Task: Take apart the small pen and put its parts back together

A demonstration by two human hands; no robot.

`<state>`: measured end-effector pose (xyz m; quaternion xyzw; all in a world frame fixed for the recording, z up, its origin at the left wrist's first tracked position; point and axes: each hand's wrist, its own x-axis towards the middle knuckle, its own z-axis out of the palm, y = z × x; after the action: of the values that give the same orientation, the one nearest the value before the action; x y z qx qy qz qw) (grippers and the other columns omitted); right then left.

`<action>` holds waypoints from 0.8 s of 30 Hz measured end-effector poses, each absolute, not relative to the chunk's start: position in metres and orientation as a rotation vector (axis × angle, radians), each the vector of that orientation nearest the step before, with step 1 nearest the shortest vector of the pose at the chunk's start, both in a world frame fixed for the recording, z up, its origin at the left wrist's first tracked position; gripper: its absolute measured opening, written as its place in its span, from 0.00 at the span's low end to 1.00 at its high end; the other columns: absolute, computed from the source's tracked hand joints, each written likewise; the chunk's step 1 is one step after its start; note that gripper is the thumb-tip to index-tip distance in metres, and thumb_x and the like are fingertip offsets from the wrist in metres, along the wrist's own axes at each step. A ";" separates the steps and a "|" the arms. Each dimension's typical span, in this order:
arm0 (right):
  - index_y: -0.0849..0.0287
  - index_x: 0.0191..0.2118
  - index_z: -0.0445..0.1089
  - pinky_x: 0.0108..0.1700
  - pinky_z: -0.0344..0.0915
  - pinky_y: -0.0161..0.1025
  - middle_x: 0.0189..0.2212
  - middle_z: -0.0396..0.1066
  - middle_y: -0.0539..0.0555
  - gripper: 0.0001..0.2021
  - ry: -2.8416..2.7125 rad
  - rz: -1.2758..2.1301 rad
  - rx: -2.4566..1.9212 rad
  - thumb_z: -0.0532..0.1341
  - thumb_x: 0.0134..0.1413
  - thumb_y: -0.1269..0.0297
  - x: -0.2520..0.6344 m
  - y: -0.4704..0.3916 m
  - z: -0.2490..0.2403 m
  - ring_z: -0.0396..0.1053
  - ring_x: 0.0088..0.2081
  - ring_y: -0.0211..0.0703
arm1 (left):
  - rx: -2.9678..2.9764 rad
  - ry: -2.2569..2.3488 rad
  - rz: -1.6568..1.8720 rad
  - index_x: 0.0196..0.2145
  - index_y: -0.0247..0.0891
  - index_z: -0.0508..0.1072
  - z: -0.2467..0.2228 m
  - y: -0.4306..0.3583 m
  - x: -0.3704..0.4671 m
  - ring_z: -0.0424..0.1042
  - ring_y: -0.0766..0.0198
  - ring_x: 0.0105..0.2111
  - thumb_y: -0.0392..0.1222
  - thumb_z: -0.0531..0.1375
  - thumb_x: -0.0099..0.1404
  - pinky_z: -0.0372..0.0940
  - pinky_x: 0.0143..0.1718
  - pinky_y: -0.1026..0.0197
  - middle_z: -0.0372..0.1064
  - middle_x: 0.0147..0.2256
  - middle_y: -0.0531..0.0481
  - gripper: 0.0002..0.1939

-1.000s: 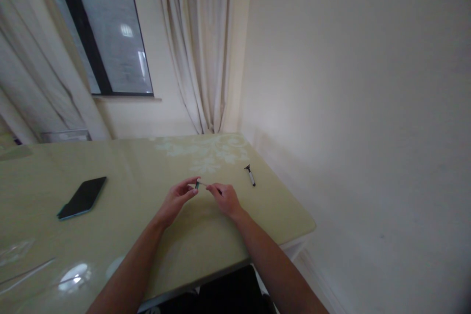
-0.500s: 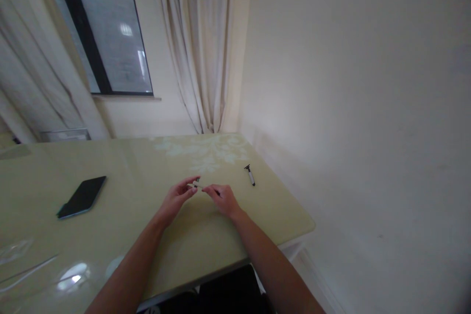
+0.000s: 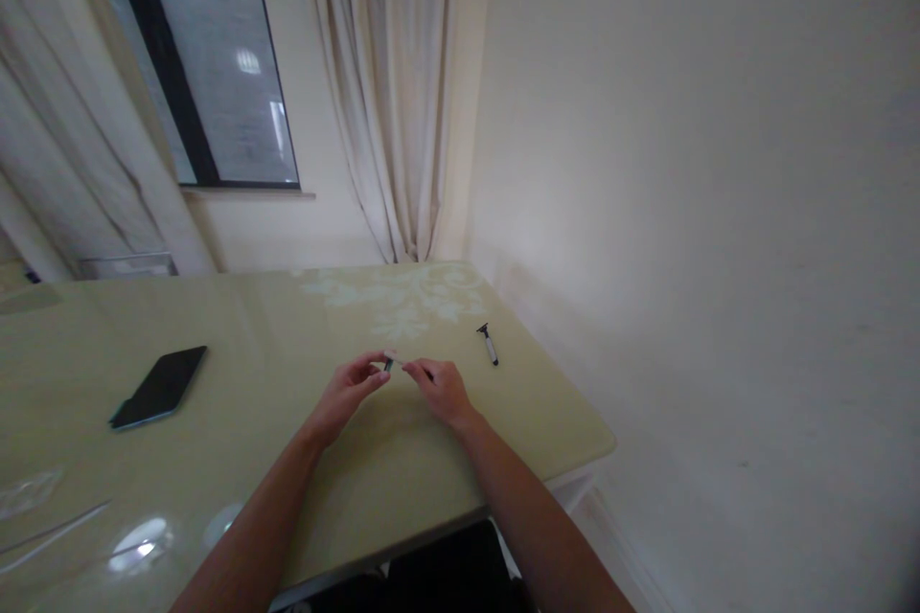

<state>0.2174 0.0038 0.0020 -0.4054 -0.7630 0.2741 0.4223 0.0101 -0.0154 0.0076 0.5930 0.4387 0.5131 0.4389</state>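
Above the table my left hand (image 3: 357, 377) pinches a small dark piece (image 3: 388, 365) between its thumb and fingertips; the piece is too small to name. My right hand (image 3: 438, 386) is closed round a thin tool with a pale front part (image 3: 397, 359) and a dark rear end, its kind not clear. The pale tip meets or nearly meets the dark piece; contact cannot be made out. To the right of both hands, a razor (image 3: 490, 345) with a black head and a light grip lies on the table.
The glossy, pale yellow-green table (image 3: 546, 421) has a rounded right corner near the wall. A dark flat tablet-like object (image 3: 164, 386) lies at left. Clear plastic (image 3: 29, 494) and thin cords (image 3: 54, 532) are at the lower left. Curtains (image 3: 392, 96) hang behind the table.
The small dark piece in my left hand has turned more upright, and its fingers have closed in slightly. My right hand has shifted slightly right; the pale tip sits a little higher.
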 end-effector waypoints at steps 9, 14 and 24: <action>0.61 0.34 0.76 0.23 0.40 0.34 0.17 0.49 0.41 0.22 -1.425 1.395 -0.983 0.65 0.52 0.42 0.212 0.011 0.004 0.43 0.19 0.32 | 1.506 0.977 1.078 0.56 0.41 0.77 0.014 -0.023 0.011 0.71 0.55 0.39 0.55 0.67 0.61 0.65 0.43 0.56 0.76 0.37 0.45 0.27; 0.59 0.31 0.70 0.21 0.34 0.35 0.16 0.48 0.37 0.20 -1.214 1.774 -0.903 0.72 0.42 0.48 0.217 0.011 0.009 0.38 0.17 0.28 | 1.581 0.957 1.055 0.54 0.42 0.78 0.013 -0.024 0.011 0.70 0.56 0.40 0.53 0.65 0.65 0.63 0.44 0.57 0.75 0.40 0.45 0.22; 0.57 0.27 0.62 0.20 0.32 0.36 0.15 0.48 0.36 0.21 -1.161 1.853 -0.856 0.74 0.40 0.53 0.216 0.009 0.010 0.38 0.16 0.27 | 1.617 0.932 1.105 0.52 0.44 0.80 0.008 -0.020 0.012 0.70 0.57 0.42 0.51 0.67 0.63 0.64 0.48 0.56 0.74 0.50 0.44 0.21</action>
<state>0.2161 0.0087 0.0099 -0.3362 -0.4561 0.7278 0.3863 0.0115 -0.0202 0.0083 0.6591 0.3797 0.4505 0.4674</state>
